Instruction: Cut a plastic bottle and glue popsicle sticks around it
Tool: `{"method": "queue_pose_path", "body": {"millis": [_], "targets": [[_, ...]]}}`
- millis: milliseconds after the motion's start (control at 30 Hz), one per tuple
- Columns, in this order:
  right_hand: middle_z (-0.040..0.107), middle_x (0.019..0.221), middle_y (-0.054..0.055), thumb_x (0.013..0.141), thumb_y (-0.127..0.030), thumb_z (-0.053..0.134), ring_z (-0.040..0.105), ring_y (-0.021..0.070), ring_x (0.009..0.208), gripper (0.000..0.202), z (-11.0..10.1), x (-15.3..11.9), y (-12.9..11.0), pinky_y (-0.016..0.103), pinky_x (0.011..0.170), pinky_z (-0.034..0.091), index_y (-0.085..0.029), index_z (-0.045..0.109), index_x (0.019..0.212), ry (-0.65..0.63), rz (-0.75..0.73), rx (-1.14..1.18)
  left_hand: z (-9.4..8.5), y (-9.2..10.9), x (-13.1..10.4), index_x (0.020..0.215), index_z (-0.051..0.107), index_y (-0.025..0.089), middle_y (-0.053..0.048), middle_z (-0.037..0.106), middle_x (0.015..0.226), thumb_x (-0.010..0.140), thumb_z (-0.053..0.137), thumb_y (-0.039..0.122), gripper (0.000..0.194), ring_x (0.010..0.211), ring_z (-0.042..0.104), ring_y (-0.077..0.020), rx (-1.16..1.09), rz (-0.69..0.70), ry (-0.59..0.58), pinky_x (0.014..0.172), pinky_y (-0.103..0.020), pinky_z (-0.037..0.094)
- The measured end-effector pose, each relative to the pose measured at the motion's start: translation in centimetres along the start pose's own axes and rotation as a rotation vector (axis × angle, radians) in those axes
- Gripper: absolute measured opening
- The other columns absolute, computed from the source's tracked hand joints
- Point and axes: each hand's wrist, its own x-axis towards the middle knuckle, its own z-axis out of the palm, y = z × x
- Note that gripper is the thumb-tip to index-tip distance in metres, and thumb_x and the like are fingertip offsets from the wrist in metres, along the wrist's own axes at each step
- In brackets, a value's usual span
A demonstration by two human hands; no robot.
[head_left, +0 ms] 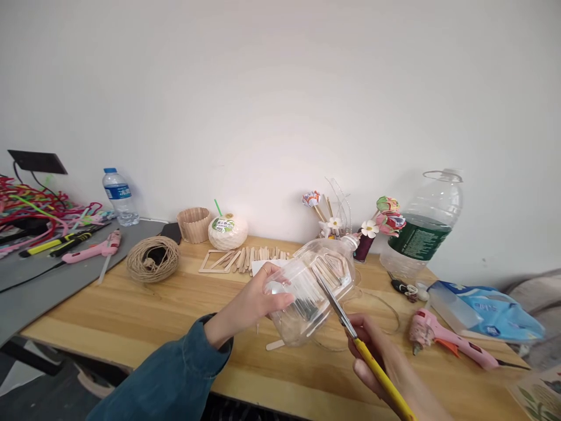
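A clear plastic bottle (337, 263) is tilted above the wooden table, its neck pointing up and to the right. My left hand (258, 295) grips it at the lower left end, with the thumb on the near side. My right hand (377, 351) is closed round a long tool with a yellow handle (379, 374) and metal blades, which look like scissors. The metal tip lies against or just in front of the bottle's side; contact is hard to tell. Behind the bottle, wooden craft sticks (254, 257) lie in a row beside a stick frame (214, 261).
A twine coil (153, 258), a wooden cup (194, 225) and a white coconut (228, 232) stand left. Flowers (370, 228), a large bottle (423, 228), a pink glue gun (451, 339) and a blue packet (491, 310) are right. Another glue gun (92, 251) rests on the grey mat.
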Motion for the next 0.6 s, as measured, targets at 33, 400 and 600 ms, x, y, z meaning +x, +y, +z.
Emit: {"method": "queue_pose_path", "body": {"millis": [33, 400, 600], "targets": [[0.058, 0.077, 0.003, 0.071, -0.060, 0.051, 0.057, 0.0198, 0.069, 0.044, -0.1, 0.1, -0.1, 0.030, 0.062, 0.049, -0.024, 0.050, 0.097, -0.002, 0.003, -0.034, 0.0, 0.0, 0.0, 0.088, 0.051, 0.020, -0.004, 0.053, 0.097, 0.066, 0.071, 0.042, 0.036, 0.077, 0.055, -0.0166, -0.003, 0.000, -0.001, 0.066, -0.028, 0.043], [0.050, 0.068, -0.002, 0.074, -0.048, 0.052, 0.049, 0.0164, 0.061, 0.036, 0.2, 0.0, 0.5, 0.026, 0.056, 0.041, -0.021, 0.044, 0.096, 0.012, -0.012, -0.133, 0.0, 0.6, -0.7, 0.093, 0.046, 0.020, -0.005, 0.050, 0.105, 0.065, 0.069, 0.047, 0.045, 0.090, 0.051, -0.0179, 0.055, -0.029, -0.002, 0.073, -0.028, 0.041], [0.046, 0.064, -0.004, 0.076, -0.051, 0.053, 0.044, 0.0154, 0.059, 0.038, 0.7, -0.2, 1.4, 0.025, 0.056, 0.037, -0.022, 0.044, 0.099, -0.001, 0.011, -0.180, -0.4, 0.4, -0.8, 0.095, 0.044, 0.019, -0.006, 0.049, 0.107, 0.063, 0.070, 0.050, 0.051, 0.093, 0.051, -0.0198, 0.016, -0.033, -0.019, 0.077, -0.031, 0.042]]}}
